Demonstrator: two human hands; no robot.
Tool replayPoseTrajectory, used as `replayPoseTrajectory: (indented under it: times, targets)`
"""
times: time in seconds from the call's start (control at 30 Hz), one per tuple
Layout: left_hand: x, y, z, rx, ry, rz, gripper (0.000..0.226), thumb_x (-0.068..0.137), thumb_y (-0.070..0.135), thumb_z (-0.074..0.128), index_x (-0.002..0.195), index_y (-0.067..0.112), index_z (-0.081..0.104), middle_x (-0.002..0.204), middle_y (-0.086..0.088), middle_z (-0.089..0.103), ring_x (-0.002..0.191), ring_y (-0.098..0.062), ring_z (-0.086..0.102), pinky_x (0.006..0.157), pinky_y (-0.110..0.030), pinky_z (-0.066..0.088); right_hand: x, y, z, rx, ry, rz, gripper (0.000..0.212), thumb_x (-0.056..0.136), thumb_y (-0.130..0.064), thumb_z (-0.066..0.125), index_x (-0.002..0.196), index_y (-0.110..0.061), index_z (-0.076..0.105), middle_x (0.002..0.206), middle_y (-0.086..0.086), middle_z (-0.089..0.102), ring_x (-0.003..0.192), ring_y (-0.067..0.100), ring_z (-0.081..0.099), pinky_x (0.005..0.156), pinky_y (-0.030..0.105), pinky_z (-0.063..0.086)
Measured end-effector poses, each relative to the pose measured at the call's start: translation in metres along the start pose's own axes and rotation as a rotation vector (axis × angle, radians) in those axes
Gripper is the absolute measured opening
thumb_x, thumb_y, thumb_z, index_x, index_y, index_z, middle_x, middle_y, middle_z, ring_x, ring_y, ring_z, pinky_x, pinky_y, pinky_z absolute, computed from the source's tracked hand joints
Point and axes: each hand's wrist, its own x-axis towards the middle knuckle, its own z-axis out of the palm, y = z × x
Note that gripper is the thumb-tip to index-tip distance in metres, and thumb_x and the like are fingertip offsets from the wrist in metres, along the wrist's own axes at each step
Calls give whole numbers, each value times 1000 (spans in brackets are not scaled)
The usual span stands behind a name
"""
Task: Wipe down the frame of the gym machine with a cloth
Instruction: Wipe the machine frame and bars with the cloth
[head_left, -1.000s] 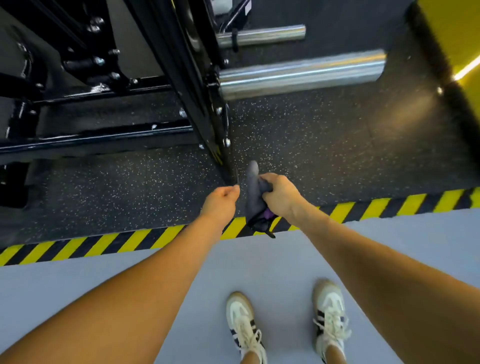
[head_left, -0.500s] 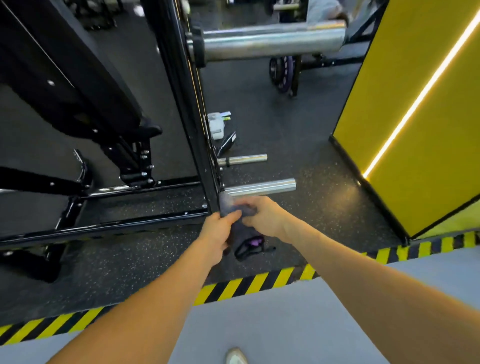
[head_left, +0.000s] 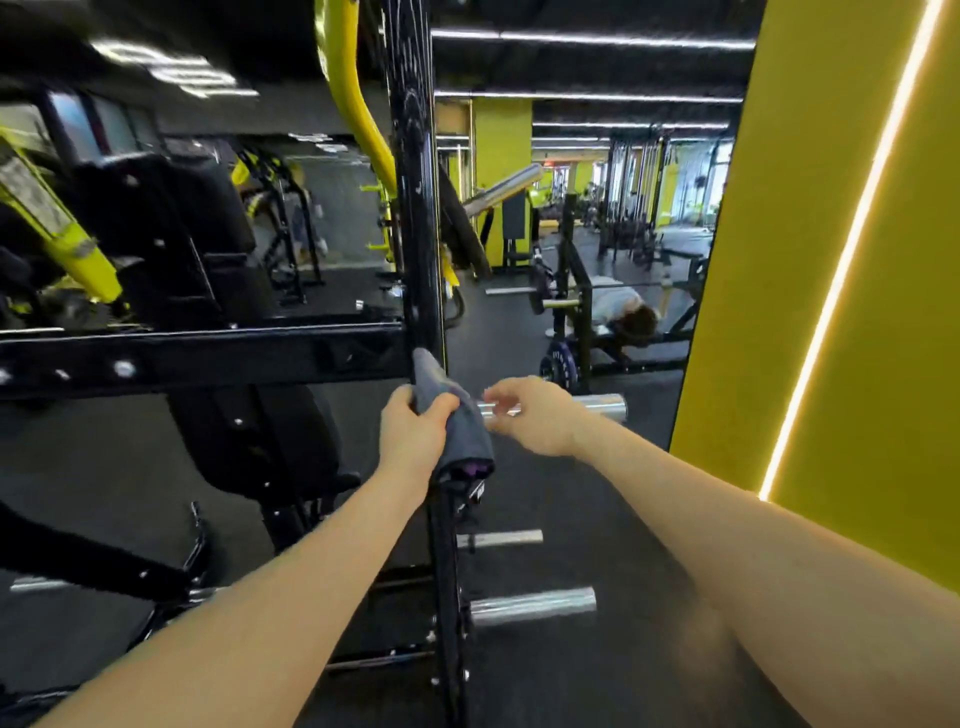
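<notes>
With the left hand gripping the grey cloth around the black upright post at centre frame and the right hand loosely open at 3 o'clock, wrap snugly and stroke the post's length, overlapping passes.

Grey cloth (purple edge), black frame, yellow wall.

A dark speckled rubber floor runs back through the gym. On the right stands a yellow wall panel with a slanted glowing light strip. Long white ceiling strip lights gleam overhead; yellow pillars stand farther back.
</notes>
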Motion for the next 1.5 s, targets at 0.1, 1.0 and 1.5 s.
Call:
replayPoseTrajectory:
  times: [0.1, 1.0, 1.5]
  targets:
    - [42, 52, -6, 143, 80, 240, 13, 87, 15, 61, 97, 11, 52, 81, 5, 54, 75, -15, 53, 58, -24, 39, 31, -16, -29, -102, 57, -56, 39, 94, -18, 55, 132, -9, 53, 133, 10, 55, 120, 27, 52, 102, 33, 39]
    - [180, 261, 85, 503, 764, 953, 39, 87, 15, 66, 124, 7, 56, 121, 2, 52, 108, -3, 47, 91, -4, 31, 208, -95, -281, -260, 836, -776, 32, 91, -3, 45, 114, -11, 66, 117, 9, 54, 112, 26, 49, 81, 36, 48]
    - [181, 246, 104, 390, 874, 871, 34, 85, 16, 69, 117, 14, 59, 111, 5, 56, 100, -5, 49, 81, -7, 35, 225, -101, -266, -303, 885, -975, 29, 95, -10, 46, 120, -14, 59, 121, 5, 51, 112, 21, 44, 86, 28, 41]
